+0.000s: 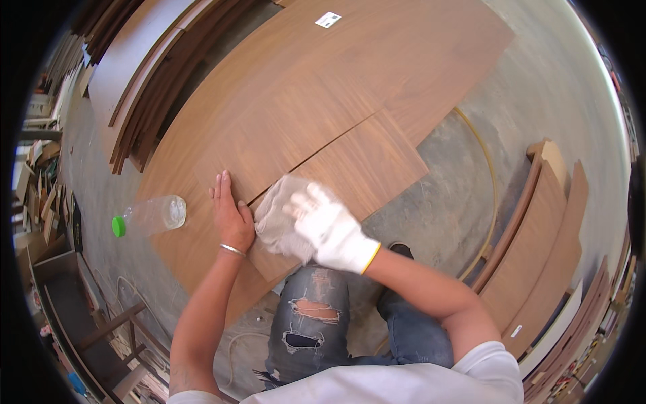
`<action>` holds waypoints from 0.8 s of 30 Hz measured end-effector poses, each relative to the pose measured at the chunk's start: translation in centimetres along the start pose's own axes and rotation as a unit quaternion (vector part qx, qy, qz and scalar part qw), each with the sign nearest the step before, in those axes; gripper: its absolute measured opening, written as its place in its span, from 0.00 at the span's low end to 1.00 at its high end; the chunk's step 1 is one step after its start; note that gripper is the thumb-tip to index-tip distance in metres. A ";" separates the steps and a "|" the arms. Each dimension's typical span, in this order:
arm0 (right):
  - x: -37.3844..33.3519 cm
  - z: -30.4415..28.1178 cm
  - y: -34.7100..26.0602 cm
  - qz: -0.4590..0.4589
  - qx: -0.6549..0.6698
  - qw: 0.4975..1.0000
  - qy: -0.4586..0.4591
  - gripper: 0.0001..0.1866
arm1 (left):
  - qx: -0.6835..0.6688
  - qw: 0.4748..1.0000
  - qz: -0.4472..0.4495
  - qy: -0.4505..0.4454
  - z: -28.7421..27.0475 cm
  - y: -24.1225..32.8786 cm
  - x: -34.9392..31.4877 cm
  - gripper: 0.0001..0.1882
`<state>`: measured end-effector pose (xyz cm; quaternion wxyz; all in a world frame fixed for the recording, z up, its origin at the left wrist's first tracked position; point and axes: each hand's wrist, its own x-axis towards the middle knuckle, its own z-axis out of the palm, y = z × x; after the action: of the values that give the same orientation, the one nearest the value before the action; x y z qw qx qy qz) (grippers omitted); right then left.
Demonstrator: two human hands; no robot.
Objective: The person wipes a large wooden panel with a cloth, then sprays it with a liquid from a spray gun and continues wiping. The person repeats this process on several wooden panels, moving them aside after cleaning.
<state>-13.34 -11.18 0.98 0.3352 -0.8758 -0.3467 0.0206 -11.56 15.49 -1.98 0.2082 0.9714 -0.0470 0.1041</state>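
My bare left hand (233, 219), a metal bracelet at its wrist, lies flat on a brown wood-grain panel (262, 145) with its fingers stretched out. Close beside it, a crumpled pale cloth (272, 217) rests on the wood. My right hand (331, 232), in a white knit glove with a yellow cuff edge, is on the cloth and holds it, slightly blurred. A narrow dark seam runs from the cloth between that panel and a nearer wood-grain panel (377, 158). Both lie on a larger wood-grain board (431, 47).
Left of my left hand, a clear plastic bottle (158, 214) with a green cap lies on its side. Stacked panels (145, 81) stand at the upper left. Curved wooden pieces (528, 236) and a yellow hose (494, 182) are on the concrete floor at right.
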 end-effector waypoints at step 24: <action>-7.0 0.0 1.9 0.116 0.011 0.974 0.196 0.32 | 0.074 0.997 0.026 -0.017 -0.7 -1.2 0.0 0.24</action>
<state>-17.49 -16.55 -1.57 0.4014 -0.8933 -0.1701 -0.1095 -11.49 16.85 -1.86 0.1318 0.9843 -0.0678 0.0958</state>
